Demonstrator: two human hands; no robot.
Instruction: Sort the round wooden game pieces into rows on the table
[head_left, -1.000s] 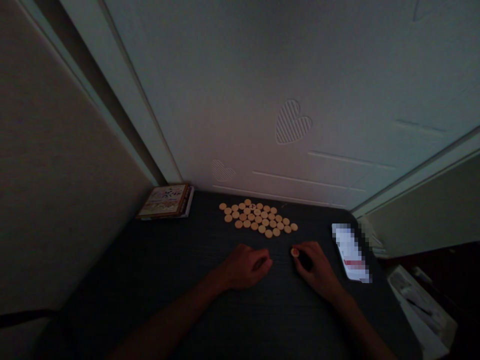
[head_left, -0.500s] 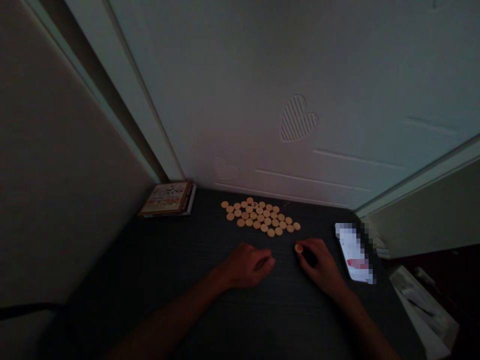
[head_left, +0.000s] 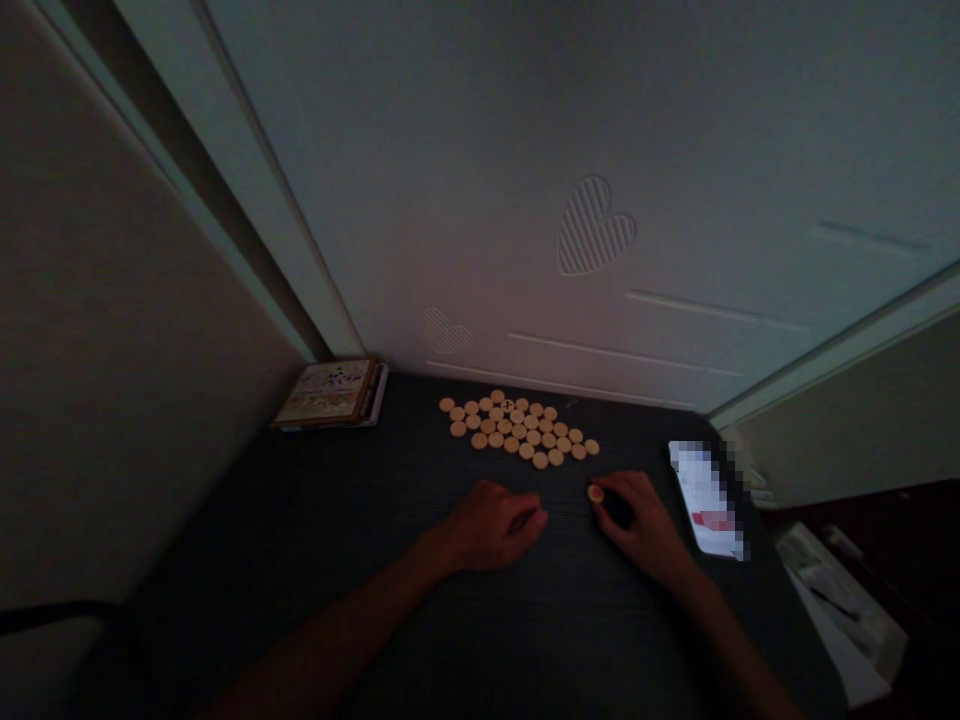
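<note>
My right hand point(head_left: 643, 525) pinches a round wooden Chinese chess piece point(head_left: 595, 494) between thumb and fingertips, at or just above the dark table. A red mark shows on its face. To its left, my left hand point(head_left: 496, 528) rests in a loose curl, thumb near the forefinger, with nothing visible in it. Beyond both hands lie many pale wooden pieces point(head_left: 519, 431), packed flat in uneven rows. Most look blank on top, but one near the back point(head_left: 508, 406) bears a dark mark.
A phone point(head_left: 705, 500) with a lit, partly blurred screen lies right of my right hand. Stacked books point(head_left: 330, 392) sit at the table's point(head_left: 322, 510) back left corner. A white panel point(head_left: 480, 220) with raised hearts stands behind. Low at the right is a pale box point(head_left: 844, 600).
The red mark on the piece in my right hand shows more plainly now. Both hands stay nearly in place; the whole view has shifted slightly.
</note>
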